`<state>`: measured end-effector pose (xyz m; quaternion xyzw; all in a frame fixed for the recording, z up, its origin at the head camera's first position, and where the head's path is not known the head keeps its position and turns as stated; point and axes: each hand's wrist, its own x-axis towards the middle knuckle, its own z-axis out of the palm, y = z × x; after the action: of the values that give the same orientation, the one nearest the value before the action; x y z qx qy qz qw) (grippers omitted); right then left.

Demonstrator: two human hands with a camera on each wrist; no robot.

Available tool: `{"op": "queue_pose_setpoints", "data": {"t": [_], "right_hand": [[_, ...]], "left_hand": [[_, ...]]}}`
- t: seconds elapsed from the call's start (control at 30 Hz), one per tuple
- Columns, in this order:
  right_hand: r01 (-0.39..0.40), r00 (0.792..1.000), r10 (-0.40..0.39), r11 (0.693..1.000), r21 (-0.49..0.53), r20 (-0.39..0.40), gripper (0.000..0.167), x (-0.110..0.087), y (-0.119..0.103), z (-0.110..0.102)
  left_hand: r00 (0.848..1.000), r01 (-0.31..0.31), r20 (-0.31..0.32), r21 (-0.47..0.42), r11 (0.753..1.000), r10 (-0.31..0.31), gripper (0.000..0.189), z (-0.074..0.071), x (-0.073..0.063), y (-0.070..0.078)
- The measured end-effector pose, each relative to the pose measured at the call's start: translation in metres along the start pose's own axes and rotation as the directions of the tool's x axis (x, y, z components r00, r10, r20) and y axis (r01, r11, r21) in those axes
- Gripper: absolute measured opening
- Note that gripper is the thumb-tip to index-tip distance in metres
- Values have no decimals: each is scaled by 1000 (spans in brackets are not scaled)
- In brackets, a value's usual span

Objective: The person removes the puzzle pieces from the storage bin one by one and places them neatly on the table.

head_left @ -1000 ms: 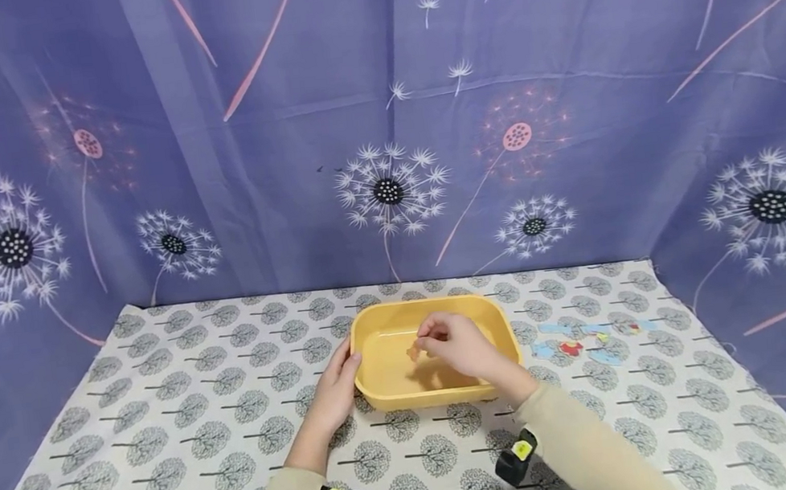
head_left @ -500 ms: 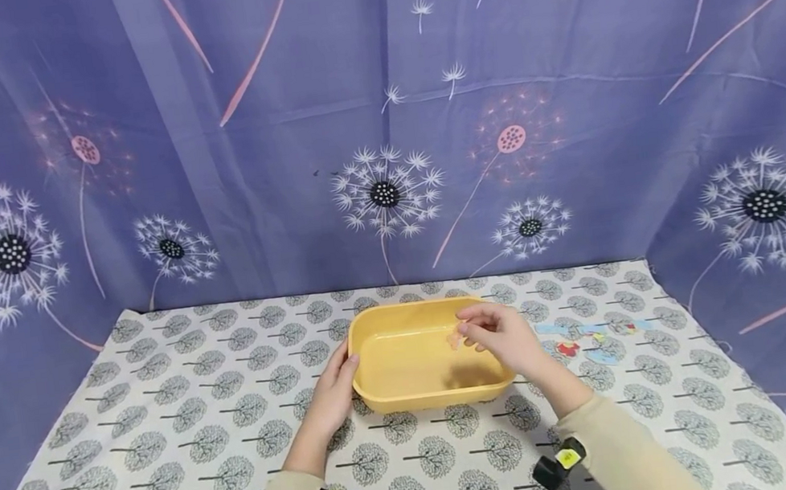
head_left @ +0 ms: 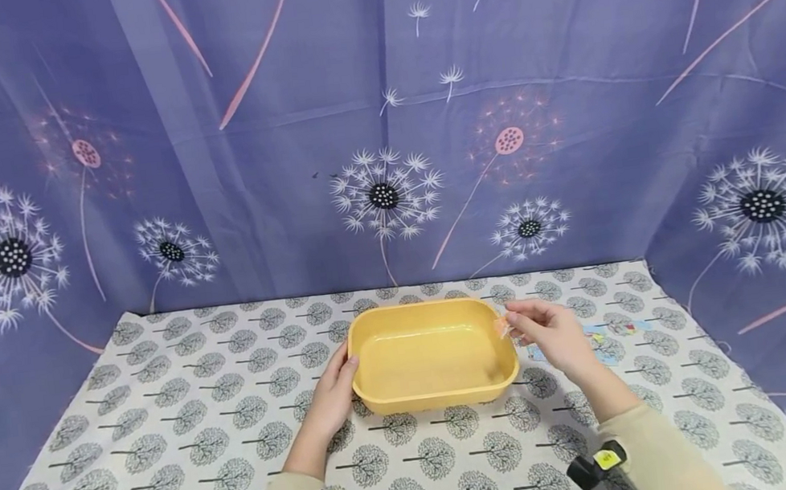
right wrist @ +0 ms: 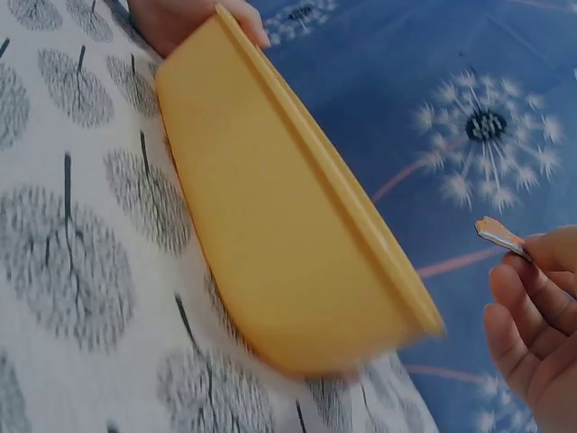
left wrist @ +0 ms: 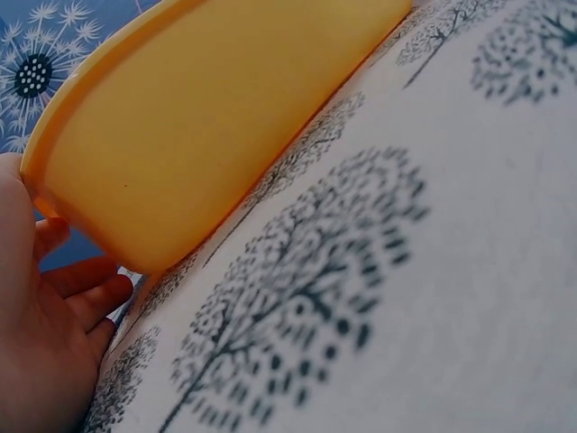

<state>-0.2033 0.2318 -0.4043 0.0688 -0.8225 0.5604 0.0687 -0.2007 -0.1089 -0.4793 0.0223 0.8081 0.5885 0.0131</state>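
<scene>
A yellow rectangular plastic tub [head_left: 440, 399] with rounded corners stands on the tree-print cloth. My left hand [head_left: 330, 394] grips its left end, the thumb over the rim and the fingers against the outer wall; the left wrist view shows those fingers [left wrist: 99, 289] low by the tub's corner. Between thumb and fingertips, my right hand [head_left: 551, 332] pinches a small, flat orange puzzle piece [head_left: 502, 326] at the tub's right rim. Seen from the right wrist, the piece [right wrist: 500, 236] is thin, with a pale edge and a notched end.
Several flat puzzle pieces [head_left: 606, 356] in light blue, red and yellow lie on the cloth [head_left: 241, 448] right of the tub, partly hidden by my right hand. A blue dandelion-print curtain [head_left: 268, 170] hangs behind and along both sides.
My right hand has moved right, from over the tub's middle to its right rim, carrying the orange piece. The left hand keeps its hold on the tub.
</scene>
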Motion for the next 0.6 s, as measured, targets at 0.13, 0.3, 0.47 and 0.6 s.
{"op": "queue_pose_setpoints", "data": {"t": [0.13,0.3,0.47,0.6], "right_hand": [[-31,999,30,1000,-5,-30,40,-3,13,-18],[-78,993,76,997,-23,-88,43,-7,28,-43],[-92,987,91,996,-3,-131,31,-13,44,-64],[-132,981,134,991,21,-137,14,-18,60,-80]], "left_hand": [[1000,3,-7,21,1000,-3,51,1,1,1],[1000,10,-12,20,1000,-10,52,0,3,3],[999,35,-16,35,999,-35,53,0,2,3],[999,38,-20,32,999,-38,53,2,0,1]]}}
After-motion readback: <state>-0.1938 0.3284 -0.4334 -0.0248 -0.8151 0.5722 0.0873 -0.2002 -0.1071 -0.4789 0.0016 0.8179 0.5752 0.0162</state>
